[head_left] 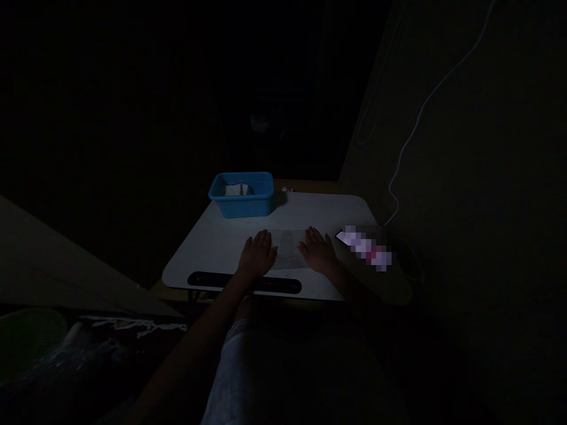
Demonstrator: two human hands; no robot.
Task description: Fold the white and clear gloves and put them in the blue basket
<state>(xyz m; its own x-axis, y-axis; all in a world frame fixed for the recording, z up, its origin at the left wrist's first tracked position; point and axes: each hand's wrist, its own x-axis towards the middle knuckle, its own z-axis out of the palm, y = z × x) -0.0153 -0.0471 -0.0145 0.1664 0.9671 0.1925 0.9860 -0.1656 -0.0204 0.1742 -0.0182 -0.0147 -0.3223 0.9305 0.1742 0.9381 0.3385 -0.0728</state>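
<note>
My left hand [257, 254] lies flat, palm down, on a small white table [212, 242], fingers stretched forward and holding nothing. My right hand [318, 249] lies flat in the same way a short way to its right. Between the two hands a pale, flat sheet or cloth [289, 249] rests on the table, and both hands touch its edges. The room is very dark.
A blue plastic tub [241, 193] with something pale inside stands at the table's far left. A lit phone [364, 247] lies at the right edge. A white cable [414, 127] hangs down the right wall. A dark slot [208, 280] runs along the near edge. A green basket [26, 336] sits lower left.
</note>
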